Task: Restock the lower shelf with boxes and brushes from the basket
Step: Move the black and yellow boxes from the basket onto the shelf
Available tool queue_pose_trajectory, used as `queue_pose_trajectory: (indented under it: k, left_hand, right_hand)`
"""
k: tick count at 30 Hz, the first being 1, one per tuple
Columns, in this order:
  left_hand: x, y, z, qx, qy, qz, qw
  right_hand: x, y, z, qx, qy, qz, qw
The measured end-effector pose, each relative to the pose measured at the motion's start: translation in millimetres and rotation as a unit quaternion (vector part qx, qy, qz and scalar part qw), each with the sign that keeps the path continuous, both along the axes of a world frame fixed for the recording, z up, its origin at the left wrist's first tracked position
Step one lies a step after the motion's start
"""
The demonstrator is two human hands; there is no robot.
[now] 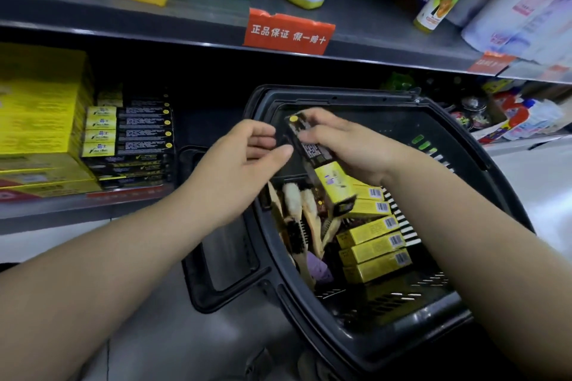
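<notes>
A black plastic basket (483,145) stands on the floor before the lower shelf (77,207). Inside lie several yellow boxes (371,246) stacked at the right and several wooden brushes (297,226) at the left. My right hand (349,142) grips a long black-and-yellow box (312,148) above the basket, tilted with its dark end up. My left hand (247,164) is just left of that box, fingers relaxed, thumb near its edge; I cannot tell whether it touches. On the lower shelf, matching black-and-yellow boxes (130,139) lie stacked.
Big yellow cartons (40,108) fill the lower shelf's left end. The upper shelf carries bags and bottles, with a red label (288,32) on its edge. The basket's folded handle (223,257) lies on the grey floor. Cans and packets (495,114) crowd the shelf at the right.
</notes>
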State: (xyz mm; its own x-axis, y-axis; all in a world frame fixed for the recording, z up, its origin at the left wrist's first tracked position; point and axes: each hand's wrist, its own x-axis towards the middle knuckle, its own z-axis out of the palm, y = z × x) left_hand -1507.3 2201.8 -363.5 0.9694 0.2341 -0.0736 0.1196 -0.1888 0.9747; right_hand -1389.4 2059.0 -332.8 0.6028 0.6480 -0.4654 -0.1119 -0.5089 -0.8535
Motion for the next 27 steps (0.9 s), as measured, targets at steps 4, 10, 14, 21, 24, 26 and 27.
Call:
queue_pose_trajectory:
  k: [4,10,14,21,24,26,27]
  left_hand:
    - [-6,6,9,-0.067,0.031,-0.021,0.997]
    - [-12,39,11,0.043,-0.019,0.022,0.999]
    - [-20,66,8,0.102,-0.034,0.040,0.993]
    - [-37,112,-17,0.110,0.036,0.183,0.976]
    - [-45,127,-22,0.045,0.074,0.224,0.971]
    - [-52,133,-27,0.059,0.092,0.200,0.974]
    - [-56,136,-29,0.084,0.101,0.188,0.973]
  right_hand:
    - [-17,22,6,0.072,-0.033,-0.130,0.988]
    - [-9,38,11,0.018,-0.160,-0.031,0.986]
    - [-4,59,19,-0.045,-0.338,0.225,0.913]
    - [-1,131,-1,-0.077,-0.380,0.266,0.883]
    - [10,165,-21,-0.143,-0.414,0.244,0.865]
    - [19,190,-36,-0.189,-0.438,0.233,0.847]
    - [23,203,-45,-0.210,-0.452,0.235,0.835]
